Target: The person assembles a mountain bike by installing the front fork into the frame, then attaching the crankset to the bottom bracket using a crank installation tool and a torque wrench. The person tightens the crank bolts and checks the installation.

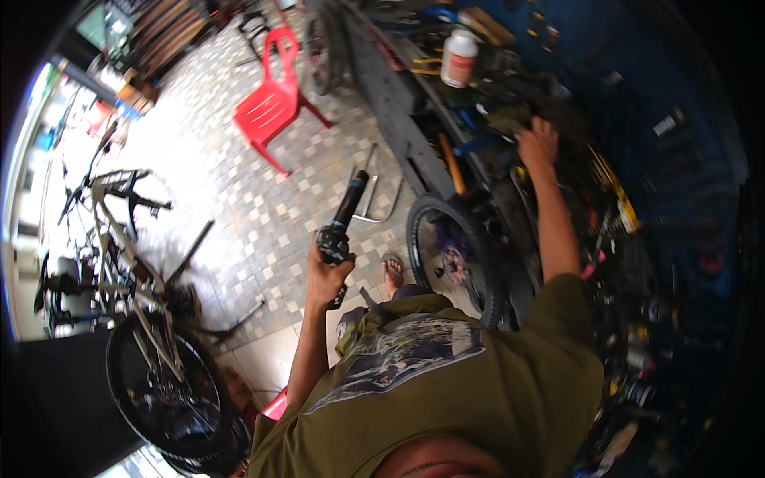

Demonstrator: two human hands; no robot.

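Note:
My left hand (pixel 325 279) is closed around a black part with a long tube (pixel 349 199), a blue ring near its upper end and a bulkier, clamp-like section at the fingers. I cannot make out its exact kind. The tube points up and away from me, above the tiled floor. Over the cluttered workbench on the right, my right hand (pixel 539 145) reaches out with its fingers apart, beside a dark olive cloth-like item (pixel 508 119). Whether the fingertips touch it is blurred. A white bottle with a red label (pixel 459 60) stands beyond that hand.
A red plastic chair (pixel 269 107) stands on the floor ahead. On the left is a bicycle (pixel 131 255) with its wheel low. A loose wheel (pixel 414 239) leans by the workbench, near my foot. Tools crowd the bench, including a wooden handle (pixel 452 163).

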